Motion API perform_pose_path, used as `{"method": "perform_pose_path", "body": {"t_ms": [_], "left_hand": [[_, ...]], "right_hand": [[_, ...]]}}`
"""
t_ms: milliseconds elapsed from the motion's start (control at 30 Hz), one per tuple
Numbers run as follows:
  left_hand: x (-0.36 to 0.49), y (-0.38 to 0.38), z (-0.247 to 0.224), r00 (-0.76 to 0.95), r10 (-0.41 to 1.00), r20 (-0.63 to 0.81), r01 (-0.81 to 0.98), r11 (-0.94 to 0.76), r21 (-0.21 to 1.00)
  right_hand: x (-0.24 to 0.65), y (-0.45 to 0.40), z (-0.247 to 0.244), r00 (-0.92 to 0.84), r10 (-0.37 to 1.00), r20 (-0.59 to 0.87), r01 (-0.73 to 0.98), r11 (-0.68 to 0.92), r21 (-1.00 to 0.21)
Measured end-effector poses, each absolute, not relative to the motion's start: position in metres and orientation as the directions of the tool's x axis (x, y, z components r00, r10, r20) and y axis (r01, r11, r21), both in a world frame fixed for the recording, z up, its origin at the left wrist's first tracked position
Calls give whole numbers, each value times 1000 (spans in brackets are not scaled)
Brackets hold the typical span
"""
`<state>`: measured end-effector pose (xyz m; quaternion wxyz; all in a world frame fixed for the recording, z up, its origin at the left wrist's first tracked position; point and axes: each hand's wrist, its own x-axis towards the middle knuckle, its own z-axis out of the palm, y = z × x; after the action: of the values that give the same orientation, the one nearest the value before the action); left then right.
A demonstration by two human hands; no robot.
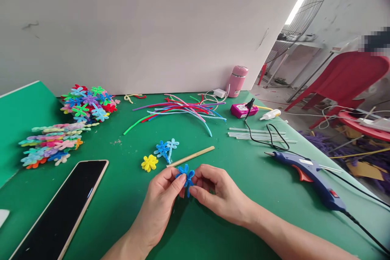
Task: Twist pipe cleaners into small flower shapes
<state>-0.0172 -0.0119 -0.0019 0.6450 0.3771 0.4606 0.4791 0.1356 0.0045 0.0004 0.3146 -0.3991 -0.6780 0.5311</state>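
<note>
Between my two hands is a blue pipe-cleaner flower with a short stem hanging below its petals. My left hand pinches it between thumb and fingers from the left. From the right, my right hand has thumb and fingertips closed on its edge and stem. Just beyond them lies a thin wooden stick. To the left of the stick rest a yellow pipe-cleaner flower, a darker blue flower and a light blue flower with a twisted stem.
Loose pipe cleaners spread across the back. Finished flowers pile up at left, above a phone. At right lie a blue glue gun with its cord, glue sticks, a small bottle, a magenta box and a pink flask.
</note>
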Motion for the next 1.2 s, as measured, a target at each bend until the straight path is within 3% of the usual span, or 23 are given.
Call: {"method": "perform_pose_path", "body": {"t_ms": [200,467,700,1033,1200], "left_hand": [[-19,-13,-3,164,946,-279,-310,317,896],[-19,-12,4,224,922,-315,-207,361,909],[-18,-13,2,200,919,-340,-205,378,903],[-18,-14,3,237,895,-379,-230,430,873],[-19,-14,3,257,894,-366,-227,424,877]], "right_hand": [[135,5,2,-447,891,83,330,251,-910],[136,4,6,-504,863,35,322,225,-920],[138,2,7,-562,804,193,419,478,-772],[138,4,7,-580,813,56,294,273,-916],[140,4,7,-581,810,74,273,280,-921]]}}
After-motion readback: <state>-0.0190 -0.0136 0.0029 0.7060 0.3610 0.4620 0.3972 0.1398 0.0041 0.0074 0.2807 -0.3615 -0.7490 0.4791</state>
